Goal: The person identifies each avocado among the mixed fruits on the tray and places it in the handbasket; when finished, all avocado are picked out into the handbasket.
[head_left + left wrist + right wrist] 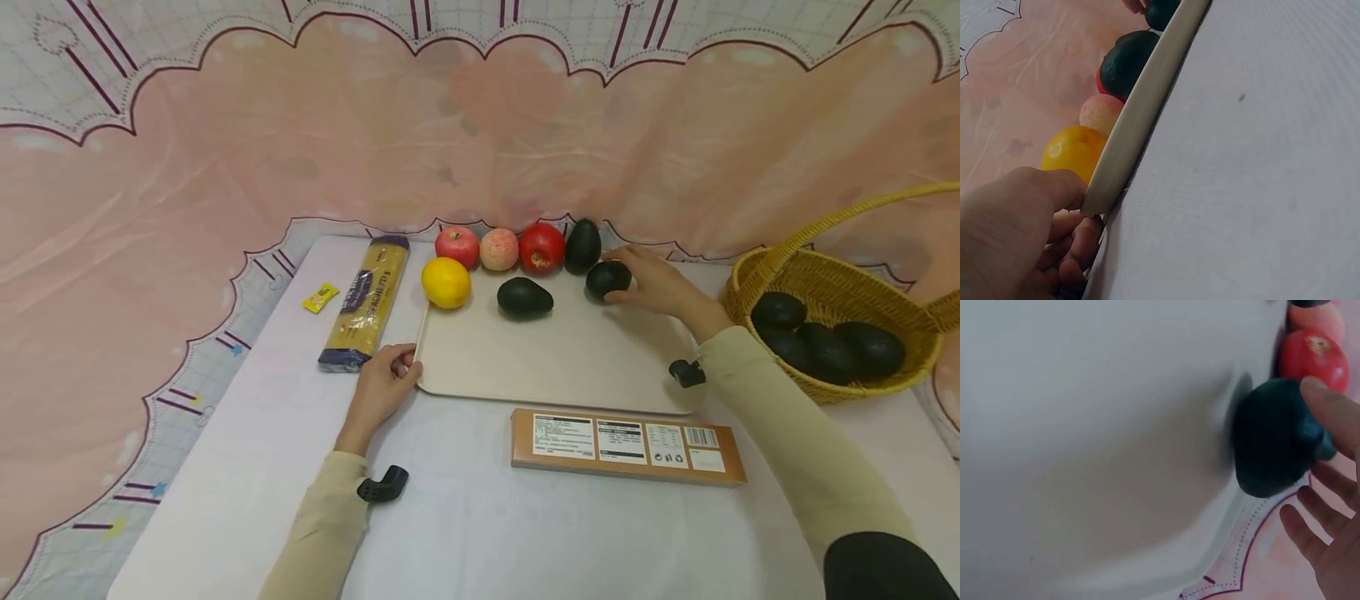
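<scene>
My left hand pinches the near left corner of a cream tray; in the left wrist view the thumb lies at its rim with the fingers curled beneath. At the tray's far right, my right hand holds a dark avocado between thumb and fingers. The right wrist view shows the thumb against this avocado, the other fingers spread beside it. Another avocado lies on the tray, and a third avocado stands at its far edge beside a red fruit.
A peach, an apple and a yellow lemon line the far left edge. Left lie a spaghetti pack and a small yellow packet. A brown box lies in front; a wicker basket at right holds several avocados.
</scene>
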